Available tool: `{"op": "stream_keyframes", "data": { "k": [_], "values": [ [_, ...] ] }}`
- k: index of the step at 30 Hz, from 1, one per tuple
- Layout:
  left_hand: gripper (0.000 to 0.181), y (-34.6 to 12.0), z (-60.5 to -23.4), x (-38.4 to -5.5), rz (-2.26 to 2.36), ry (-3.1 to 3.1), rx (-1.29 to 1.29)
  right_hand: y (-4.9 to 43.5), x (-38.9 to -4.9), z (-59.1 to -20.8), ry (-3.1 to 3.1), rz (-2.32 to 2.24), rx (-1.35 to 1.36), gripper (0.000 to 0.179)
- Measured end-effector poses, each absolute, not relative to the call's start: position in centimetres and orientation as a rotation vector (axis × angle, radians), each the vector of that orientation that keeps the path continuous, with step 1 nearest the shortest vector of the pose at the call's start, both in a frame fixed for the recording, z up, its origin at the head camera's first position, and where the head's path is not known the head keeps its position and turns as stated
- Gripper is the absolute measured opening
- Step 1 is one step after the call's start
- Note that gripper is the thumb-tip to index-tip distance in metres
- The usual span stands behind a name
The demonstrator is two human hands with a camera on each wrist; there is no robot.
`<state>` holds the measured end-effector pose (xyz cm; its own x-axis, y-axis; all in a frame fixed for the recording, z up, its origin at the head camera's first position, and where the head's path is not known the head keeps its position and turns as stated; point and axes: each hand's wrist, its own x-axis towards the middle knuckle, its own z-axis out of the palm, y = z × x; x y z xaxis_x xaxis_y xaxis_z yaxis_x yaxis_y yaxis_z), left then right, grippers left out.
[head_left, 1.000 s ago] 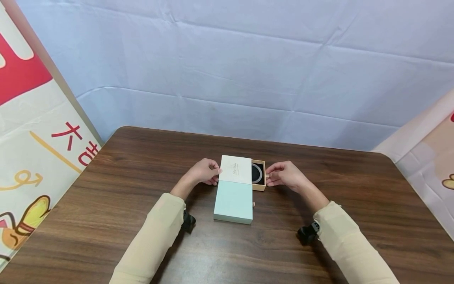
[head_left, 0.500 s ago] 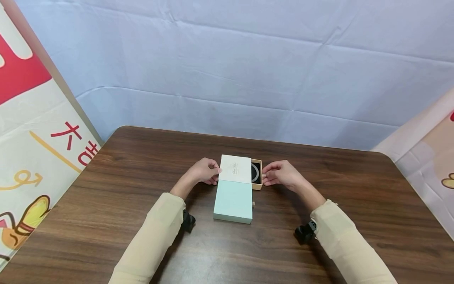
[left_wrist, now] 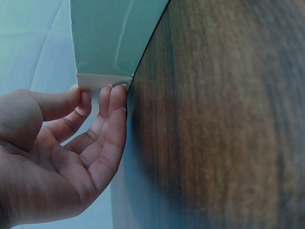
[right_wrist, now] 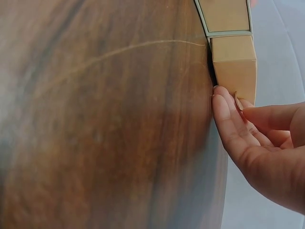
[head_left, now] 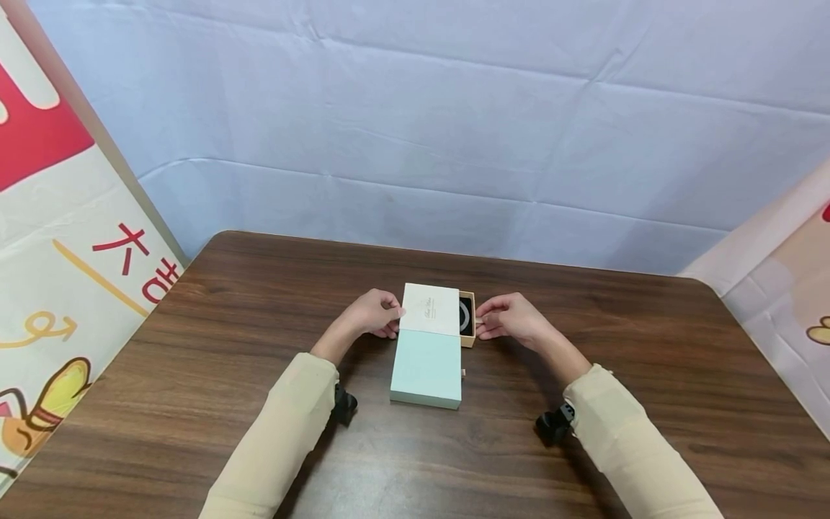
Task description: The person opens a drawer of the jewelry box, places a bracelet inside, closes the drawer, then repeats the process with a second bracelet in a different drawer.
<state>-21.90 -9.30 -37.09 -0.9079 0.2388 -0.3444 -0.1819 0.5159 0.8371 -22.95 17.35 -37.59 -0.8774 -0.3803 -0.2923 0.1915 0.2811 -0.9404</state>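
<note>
A gift box (head_left: 431,310) with a white, lettered top lies on the table. Its tan drawer (head_left: 470,342) sticks out to the right. Inside the drawer, on black padding, part of a pale bangle (head_left: 465,316) shows; the sleeve hides the rest. At the box's left end, my left hand (head_left: 377,314) holds it, thumb at the upper edge and curved fingertips against the end. My right hand (head_left: 512,317) pinches the drawer's small pull tab (right_wrist: 238,102) between thumb and fingers, knuckles close to the drawer front.
A pale green box (head_left: 426,369) lies against the near side of the white-topped one, with a small tab (head_left: 463,373) at its right end. The brown wooden table (head_left: 259,303) ends at a pale cloth backdrop (head_left: 402,144). Printed panels stand left and right.
The drawer has slid left into the sleeve, so less of the bangle shows. My right hand has moved left with it, while my left hand has stayed in place.
</note>
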Motion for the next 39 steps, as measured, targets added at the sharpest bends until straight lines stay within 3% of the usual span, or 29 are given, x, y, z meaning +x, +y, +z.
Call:
{"op": "stream_keyframes", "data": {
  "k": [39],
  "values": [
    [0.017,-9.2,-36.9,-21.7,1.338,2.370,0.048,16.1,-22.9,-37.6,2.122,-1.554,-0.243,0.025]
  ]
}}
